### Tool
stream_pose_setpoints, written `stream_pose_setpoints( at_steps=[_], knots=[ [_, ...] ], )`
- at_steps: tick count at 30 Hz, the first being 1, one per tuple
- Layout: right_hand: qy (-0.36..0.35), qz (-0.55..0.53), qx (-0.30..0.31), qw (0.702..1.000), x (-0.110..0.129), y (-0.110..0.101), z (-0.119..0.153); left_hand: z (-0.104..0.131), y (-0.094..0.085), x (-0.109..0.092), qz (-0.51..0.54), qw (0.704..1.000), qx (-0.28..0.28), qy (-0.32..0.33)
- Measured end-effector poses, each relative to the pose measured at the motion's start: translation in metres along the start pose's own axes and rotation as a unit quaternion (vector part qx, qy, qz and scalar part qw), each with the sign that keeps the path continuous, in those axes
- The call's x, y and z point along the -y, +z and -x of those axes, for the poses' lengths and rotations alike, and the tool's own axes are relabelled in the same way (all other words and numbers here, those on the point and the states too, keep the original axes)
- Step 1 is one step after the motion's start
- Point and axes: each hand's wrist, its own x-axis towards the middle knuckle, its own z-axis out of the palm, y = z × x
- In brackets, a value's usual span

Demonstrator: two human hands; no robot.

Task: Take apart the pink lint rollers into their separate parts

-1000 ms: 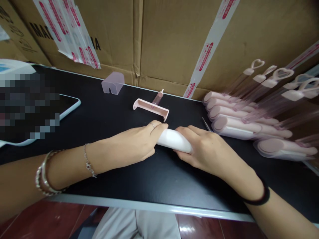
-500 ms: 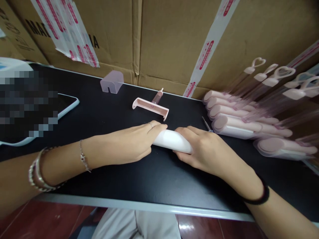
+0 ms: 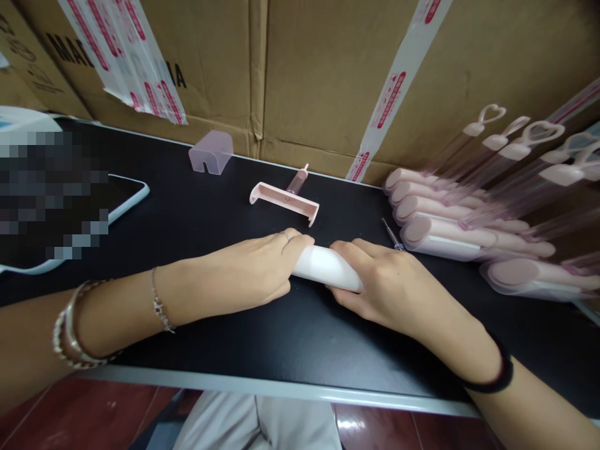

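Note:
A smooth white lint-roller roll (image 3: 327, 267) lies crosswise between my two hands, just over the black tabletop. My left hand (image 3: 262, 265) is closed around its left end, with the thumb along the top edge. Around the right end, my right hand (image 3: 382, 275) is closed too, fingers wrapped over the far side. Both ends of the roll are hidden inside my hands. Beyond them lies a pink lint-roller handle frame (image 3: 285, 200) with a crossbar and a short stem. A thin screwdriver (image 3: 392, 235) rests near my right hand.
Several pink lint rollers (image 3: 450, 237) with clear covers and heart-shaped loops stand in a row at right. A translucent purple cover (image 3: 213, 152) sits at the back. A pale-framed tablet-like device (image 3: 126, 194), partly pixelated, is at left. Cardboard boxes (image 3: 319, 81) wall off the rear.
My left hand has shifted very slightly to the right along with the roll. The grip of both hands stays the same.

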Motion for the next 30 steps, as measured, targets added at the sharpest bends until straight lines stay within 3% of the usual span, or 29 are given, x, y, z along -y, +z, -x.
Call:
stream_pose_setpoints(
  at_steps=[7, 18, 24, 26, 28, 30],
  knots=[
    [-0.02, 0.026, -0.021, 0.999, 0.001, 0.003, -0.001, -0.003, -0.002, 0.0, 0.029, 1.0, 0.012, -0.003],
    [-0.015, -0.01, -0.001, 1.0, 0.001, 0.006, -0.001, 0.002, -0.004, 0.005, 0.079, 0.997, 0.014, 0.014],
    [-0.021, -0.073, -0.032, 0.997, -0.016, 0.005, -0.003, -0.003, -0.008, 0.007, 0.196, 0.977, -0.006, -0.082],
    [0.025, -0.07, -0.068, 0.995, -0.034, 0.002, -0.001, -0.004, -0.008, 0.007, 0.212, 0.968, -0.04, -0.128],
    [0.145, -0.01, -0.107, 0.984, -0.054, 0.003, 0.001, -0.005, -0.008, 0.007, 0.217, 0.961, -0.065, -0.161],
    [0.243, 0.07, -0.081, 0.964, -0.068, 0.01, 0.004, -0.005, -0.009, 0.007, 0.22, 0.957, -0.068, -0.178]
  ],
)
